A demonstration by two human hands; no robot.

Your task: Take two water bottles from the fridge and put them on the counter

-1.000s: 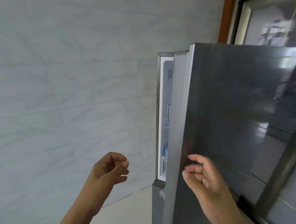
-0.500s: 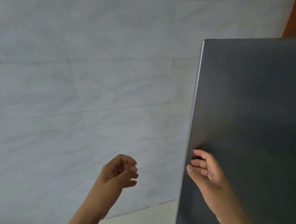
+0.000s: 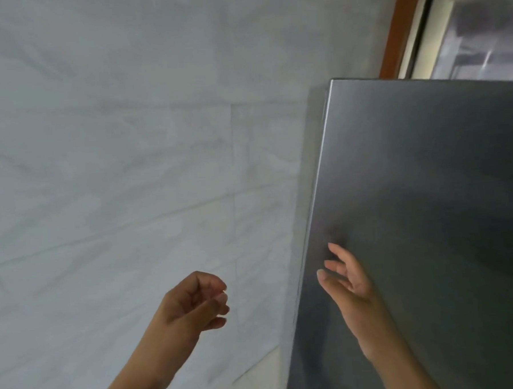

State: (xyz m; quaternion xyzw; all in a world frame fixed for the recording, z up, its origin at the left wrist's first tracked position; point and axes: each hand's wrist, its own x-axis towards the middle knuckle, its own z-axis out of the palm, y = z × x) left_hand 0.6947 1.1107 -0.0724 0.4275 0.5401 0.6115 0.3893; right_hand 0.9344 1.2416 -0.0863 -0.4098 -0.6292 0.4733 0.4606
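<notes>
The dark steel fridge door (image 3: 422, 200) fills the right half of the view, its left edge running down from the top corner. My right hand (image 3: 347, 281) is in front of the door near that edge, fingers spread and empty; whether the fingertips touch the steel I cannot tell. My left hand (image 3: 195, 304) hangs to the left of the fridge in front of the wall, fingers loosely curled around nothing. No water bottles and no counter are in sight. The fridge's inside is hidden.
A pale grey tiled wall (image 3: 113, 157) covers the left and centre. A brown-framed window (image 3: 448, 29) sits above the fridge at top right. A strip of light floor (image 3: 259, 381) shows at the bottom between wall and fridge.
A second ago the fridge door stood ajar with the white interior showing; now only the door's face shows. My right hand's fingers have spread. The view has shifted.
</notes>
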